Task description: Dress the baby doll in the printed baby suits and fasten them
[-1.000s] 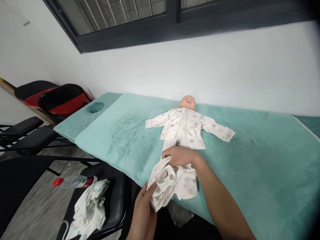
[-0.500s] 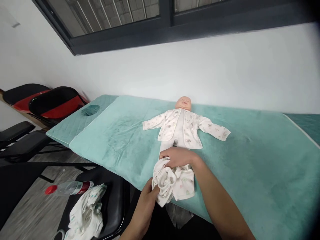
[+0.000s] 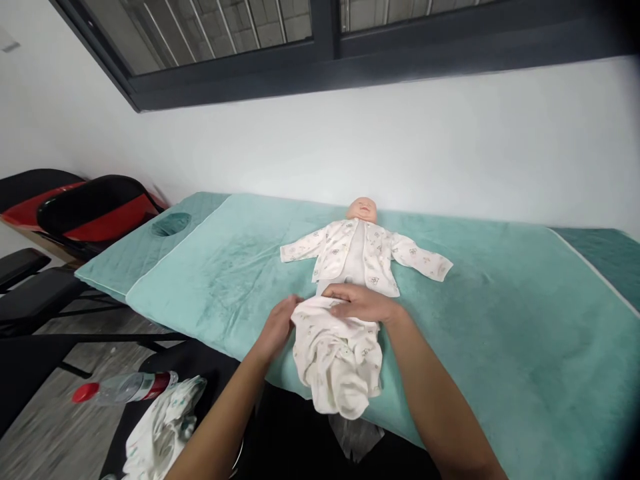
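Observation:
A baby doll (image 3: 362, 209) lies on its back on a teal massage table (image 3: 240, 267), its head toward the wall. It wears a white printed jacket (image 3: 334, 248), open at the front with both sleeves spread. Over the doll's lower body is a bunched white printed baby garment (image 3: 333, 360), its near end hanging at the table's edge. My right hand (image 3: 361, 303) is closed on its upper edge, just below the jacket. At the garment's upper left corner, my left hand (image 3: 281, 325) pinches the cloth, its fingertips partly hidden. The doll's legs are covered.
On a black chair (image 3: 170, 357) at the lower left are a red-capped plastic bottle (image 3: 125, 388) and another white printed cloth (image 3: 163, 423). Black-and-red folding chairs (image 3: 100, 210) stand at the far left. A white wall (image 3: 425, 147) runs behind the table.
My left hand has moved up from the garment's lower left to its upper left corner. The garment is spread wider across the doll's lower body. My right hand stays near its top.

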{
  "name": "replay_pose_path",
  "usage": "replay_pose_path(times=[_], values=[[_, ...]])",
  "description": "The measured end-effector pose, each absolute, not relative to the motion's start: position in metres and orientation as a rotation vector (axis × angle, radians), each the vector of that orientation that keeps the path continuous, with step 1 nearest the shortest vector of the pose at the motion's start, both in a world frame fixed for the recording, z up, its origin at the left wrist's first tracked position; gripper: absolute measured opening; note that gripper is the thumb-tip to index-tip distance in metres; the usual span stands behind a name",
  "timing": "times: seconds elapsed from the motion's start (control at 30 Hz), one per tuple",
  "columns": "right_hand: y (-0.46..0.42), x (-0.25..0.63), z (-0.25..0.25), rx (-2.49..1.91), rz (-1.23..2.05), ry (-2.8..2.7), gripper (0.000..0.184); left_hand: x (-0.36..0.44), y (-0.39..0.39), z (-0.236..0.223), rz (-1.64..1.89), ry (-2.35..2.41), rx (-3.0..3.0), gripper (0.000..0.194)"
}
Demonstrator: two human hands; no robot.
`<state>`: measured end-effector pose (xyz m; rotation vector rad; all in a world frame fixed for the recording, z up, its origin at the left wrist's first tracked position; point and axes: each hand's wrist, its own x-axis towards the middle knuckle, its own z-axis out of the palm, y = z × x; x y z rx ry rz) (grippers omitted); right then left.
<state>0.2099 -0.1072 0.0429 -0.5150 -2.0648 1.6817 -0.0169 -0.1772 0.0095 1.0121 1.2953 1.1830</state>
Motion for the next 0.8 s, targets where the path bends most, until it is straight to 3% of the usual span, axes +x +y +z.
replay_pose_path(times=[0.3, 0.47, 0.67, 0.73, 0.8], values=[[-0.107, 0.23, 0.033, -0.962, 1.05, -1.722, 0.033, 0.011, -0.095, 0.016, 1.223, 1.246, 0.995, 0.042], [-0.113, 0.216, 0.025, -1.189, 0.545, -1.672, 0.028, 0.02, -0.097, 0.012, 1.28, 1.375, 1.418, 0.026], [-0.103, 0.223, 0.021, -1.295, 0.166, -1.618, 0.024, 0.025, -0.094, 0.012, 1.354, 1.514, 2.017, 0.051], [-0.096, 0.23, 0.017, -1.393, 0.087, -1.587, 0.032, 0.032, -0.087, 0.017, 1.3, 1.555, 2.136, 0.044], [-0.09, 0.233, 0.013, -1.458, 0.138, -1.609, 0.036, 0.038, -0.081, 0.022, 1.232, 1.527, 2.175, 0.025]])
